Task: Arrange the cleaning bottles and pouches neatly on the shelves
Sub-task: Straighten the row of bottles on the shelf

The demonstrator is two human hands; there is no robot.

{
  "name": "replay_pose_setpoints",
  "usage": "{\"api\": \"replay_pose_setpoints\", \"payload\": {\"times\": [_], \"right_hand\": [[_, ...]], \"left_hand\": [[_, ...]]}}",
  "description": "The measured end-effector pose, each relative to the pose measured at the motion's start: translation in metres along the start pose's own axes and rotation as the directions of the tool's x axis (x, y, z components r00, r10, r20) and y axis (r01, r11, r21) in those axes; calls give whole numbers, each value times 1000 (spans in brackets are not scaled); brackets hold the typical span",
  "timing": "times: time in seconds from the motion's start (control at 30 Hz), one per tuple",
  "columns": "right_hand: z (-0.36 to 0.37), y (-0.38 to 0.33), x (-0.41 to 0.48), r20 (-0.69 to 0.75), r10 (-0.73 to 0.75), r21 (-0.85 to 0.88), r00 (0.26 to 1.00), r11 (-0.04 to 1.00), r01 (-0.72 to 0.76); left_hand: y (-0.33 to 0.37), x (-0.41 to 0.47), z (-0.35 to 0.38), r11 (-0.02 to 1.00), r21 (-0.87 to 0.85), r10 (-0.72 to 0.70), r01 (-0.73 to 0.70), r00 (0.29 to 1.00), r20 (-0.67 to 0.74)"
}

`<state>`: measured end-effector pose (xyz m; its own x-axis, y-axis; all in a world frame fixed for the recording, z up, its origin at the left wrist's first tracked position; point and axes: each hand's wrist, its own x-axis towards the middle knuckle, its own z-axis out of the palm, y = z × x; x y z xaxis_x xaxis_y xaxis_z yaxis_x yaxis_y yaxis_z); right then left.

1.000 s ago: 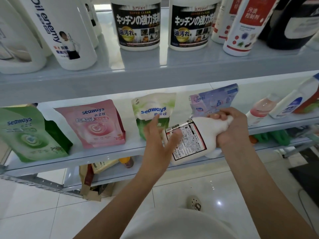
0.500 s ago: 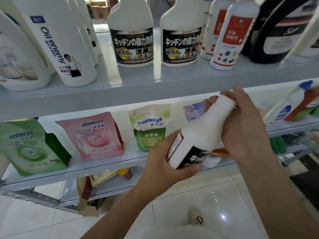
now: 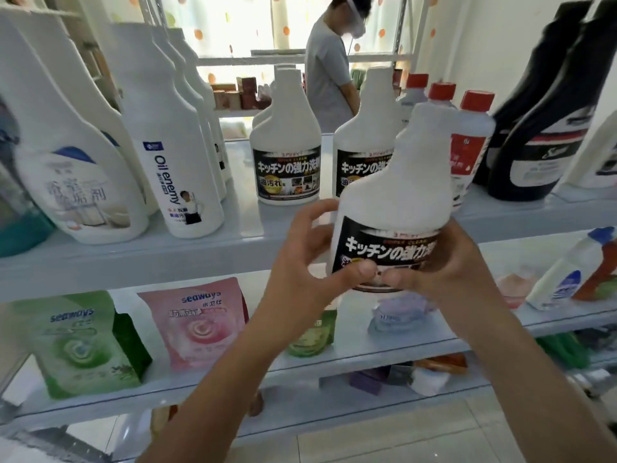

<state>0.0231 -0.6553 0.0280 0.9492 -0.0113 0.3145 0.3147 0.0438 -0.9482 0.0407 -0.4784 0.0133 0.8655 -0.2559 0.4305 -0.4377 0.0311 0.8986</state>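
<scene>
head view: both hands are holding one white held bottle (image 3: 394,202) with a black japanese label, up in the air just in front of the upper shelf (image 3: 167,262) edge, not resting on anything. it is staying roughly upright, top leaning a bit to the right, label facing the camera.

left hand (image 3: 310,262) is gripping the lower left side, thumb pressing on the bottom of the label, other fingers curled and fanned round the left flank; can't tell if every fingertip is touching. right hand (image 3: 447,265) is wrapping round the lower right side, thumb lying across the front just beside the left thumb, its fingers hiding behind the bottle.

two matching bottles are standing on the upper shelf behind it: left matching bottle (image 3: 287,162) in clear view, right matching bottle (image 3: 360,155) partly covered by the held one. further left the oil enemy bottle (image 3: 173,175) is standing at the front of a row of white bottles, with a big white bottle (image 3: 80,188) beside it at far left. right of the held bottle, red-capped bottles (image 3: 472,138) are standing in a row, then black bottles (image 3: 547,142) at far right.

on the lower shelf (image 3: 207,375) a green pouch (image 3: 80,342) and a pink pouch (image 3: 200,325) are standing side by side at left, a small green pouch (image 3: 312,335) is showing partly behind the left forearm, a purple pouch (image 3: 397,312) is sitting blurred under the hands, and a blue-capped bottle (image 3: 567,272) is lying tilted at right.

a person in a grey shirt (image 3: 329,71) is standing beyond the shelving.
</scene>
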Motion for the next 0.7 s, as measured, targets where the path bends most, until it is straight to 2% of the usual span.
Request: {"api": "replay_pose_setpoints", "payload": {"times": [0.13,0.27,0.33,0.53,0.7], "right_hand": [[7,-6,36,23,-102,-52,995,993,103],[22,1,64,52,-136,-126,989,982,142],[27,5,70,29,-160,-232,987,959,162],[15,7,79,-34,-146,-332,989,935,126],[-5,13,79,-136,-144,-323,980,942,93]], "left_hand": [[3,30,-13,997,48,58,-58,998,6],[-6,42,-28,995,60,86,-85,996,-26],[-11,46,-33,993,91,72,-69,997,-27],[-12,64,-26,971,231,64,-61,998,-6],[-21,80,-5,959,280,48,-40,999,-23]]}}
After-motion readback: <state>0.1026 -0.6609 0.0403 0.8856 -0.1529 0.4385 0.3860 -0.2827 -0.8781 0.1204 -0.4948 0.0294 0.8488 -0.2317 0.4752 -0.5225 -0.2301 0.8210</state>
